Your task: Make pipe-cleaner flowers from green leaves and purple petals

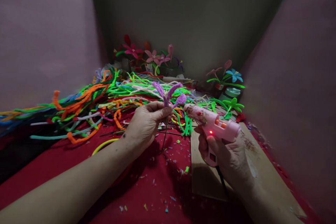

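Between the thumb and fingers of my left hand (151,120) is a purple pipe-cleaner flower (173,92), its petals pointing up and to the right. A thin dark stem (165,138) hangs below the pinch. My right hand (223,157) is wrapped round the handle of a pink glue gun (210,120), which has a lit red light and a black cord. The gun's nozzle points left, close to the flower's rightmost petal; I cannot tell whether they touch.
Loose pipe cleaners (86,98) in many colours heap across the back and left. Finished flowers (132,50) stand behind them, with a blue flower (234,75) at the right. A wooden board (204,178) lies under my right hand. Fuzzy scraps dot the red cloth (147,189).
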Tool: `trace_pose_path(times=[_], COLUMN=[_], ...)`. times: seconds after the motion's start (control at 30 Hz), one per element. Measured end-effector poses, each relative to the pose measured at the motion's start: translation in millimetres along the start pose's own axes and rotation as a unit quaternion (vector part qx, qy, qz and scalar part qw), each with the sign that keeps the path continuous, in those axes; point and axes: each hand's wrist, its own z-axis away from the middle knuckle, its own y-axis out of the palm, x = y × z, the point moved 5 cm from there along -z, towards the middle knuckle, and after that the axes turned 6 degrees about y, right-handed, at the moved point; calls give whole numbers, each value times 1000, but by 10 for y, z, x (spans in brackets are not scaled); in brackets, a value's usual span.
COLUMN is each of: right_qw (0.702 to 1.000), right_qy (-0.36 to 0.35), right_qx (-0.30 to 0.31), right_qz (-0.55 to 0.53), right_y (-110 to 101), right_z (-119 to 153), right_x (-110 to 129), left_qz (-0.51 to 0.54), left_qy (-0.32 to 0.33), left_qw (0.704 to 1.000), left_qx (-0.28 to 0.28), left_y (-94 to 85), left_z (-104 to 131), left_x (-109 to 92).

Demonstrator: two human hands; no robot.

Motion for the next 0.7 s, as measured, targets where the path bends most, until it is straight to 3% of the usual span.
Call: trace_pose_path(times=[0.37, 0.7], right_qw=[1000, 999], right_qy=[-4, -25], right_qx=[-15, 9], right_qz=[26, 33], right_y=[26, 30], right_z=[-2, -3], right_x=[39, 28], left_qz=[-5, -4], left_qy=[-1, -1], left_qw=[1000, 1000], left_qx=[2, -1], left_y=[2, 4], left_z=[7, 18], left_x=[-3, -13])
